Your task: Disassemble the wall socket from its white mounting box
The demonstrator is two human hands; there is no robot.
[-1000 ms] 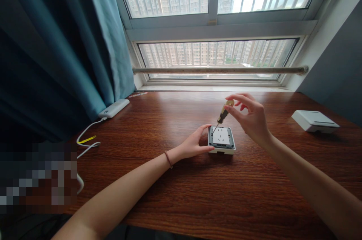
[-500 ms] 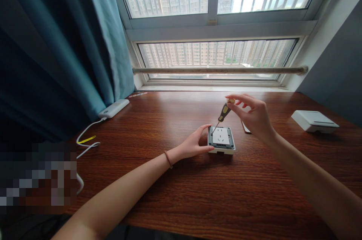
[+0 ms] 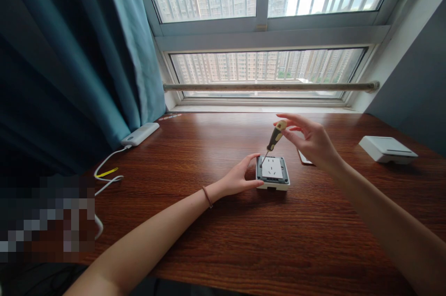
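A white wall socket [image 3: 272, 168] in a grey frame lies face up on its white box on the desk. My left hand [image 3: 239, 176] grips it from the left, with the thumb at the near corner and a finger at the far one. Above it, my right hand [image 3: 310, 140] pinches the handle end of a screwdriver [image 3: 275, 137] with yellow and dark grip. The screwdriver leans, and its tip meets the left side of the socket's frame. Behind my right wrist a flat white piece with a reddish edge [image 3: 304, 156] shows in part.
The brown wooden desk [image 3: 209, 240] runs up to the window. A white box-shaped thing [image 3: 388, 149] stands at the right. At the left, near the blue curtain [image 3: 139, 54], lies a white power strip [image 3: 141, 134] with its cable [image 3: 101, 166] and a yellow tie [image 3: 108, 173].
The screwdriver's handle has shifted slightly to the left, and the fingers of my right hand have turned about it. My left hand and the socket have stayed in place.
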